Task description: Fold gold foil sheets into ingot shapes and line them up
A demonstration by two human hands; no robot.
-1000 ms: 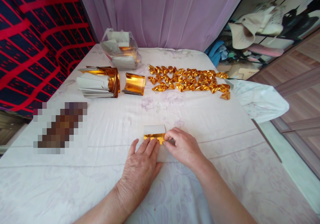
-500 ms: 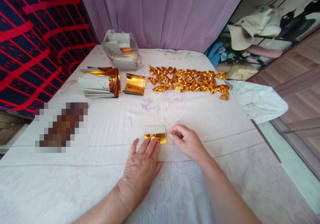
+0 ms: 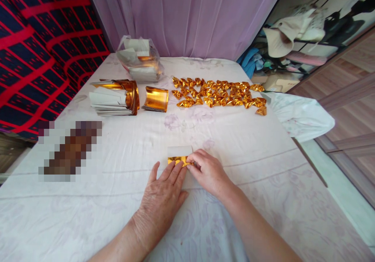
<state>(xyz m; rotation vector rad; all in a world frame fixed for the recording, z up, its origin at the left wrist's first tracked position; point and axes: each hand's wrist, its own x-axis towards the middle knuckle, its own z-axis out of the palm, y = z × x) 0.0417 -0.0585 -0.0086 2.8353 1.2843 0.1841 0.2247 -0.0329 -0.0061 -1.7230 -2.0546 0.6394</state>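
Moved back in since half a second ago, the right hand (image 3: 210,173) now meets the right end of the folded gold-and-white paper (image 3: 179,151), from which it stood apart; the left hand (image 3: 161,196) stays put. The paper lies just below the frame's centre, its lower edge under the left fingers (image 3: 176,171). These are spread flat, gripping nothing; right thumb and forefinger nearly meet, but whether they pinch the paper I cannot tell.

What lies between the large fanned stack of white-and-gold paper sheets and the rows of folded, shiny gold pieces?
A smaller stack of curved, shiny gold sheets lies between the fanned stack and the folded pieces, as the head view shows.
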